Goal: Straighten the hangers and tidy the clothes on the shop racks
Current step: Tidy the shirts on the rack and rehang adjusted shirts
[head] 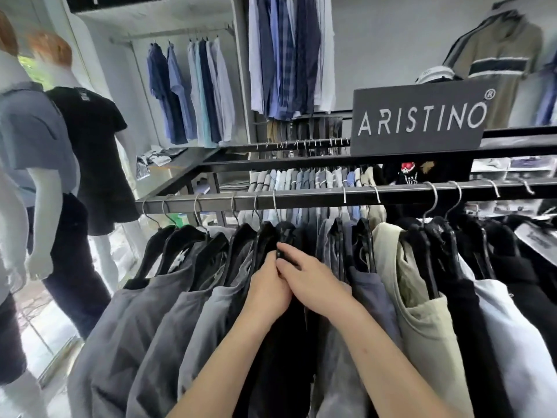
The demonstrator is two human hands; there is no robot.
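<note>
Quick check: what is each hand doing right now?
Left hand: fingers curled round the black hanger, holding it.
Right hand: fingers pinch the same black hanger.

A dark metal rail (316,198) runs across the shop rack from left to right. Silver wire hooks (434,196) sit over it, unevenly spaced, each belonging to one of the black hangers (187,233) below. The hangers carry grey clothes (156,312) on the left, then black ones, a beige piece (422,312) and a white one (506,327) toward the right. Above and behind, a flat top bar (301,160) of the same rack bears a black sign (422,116) reading ARISTINO.
</note>
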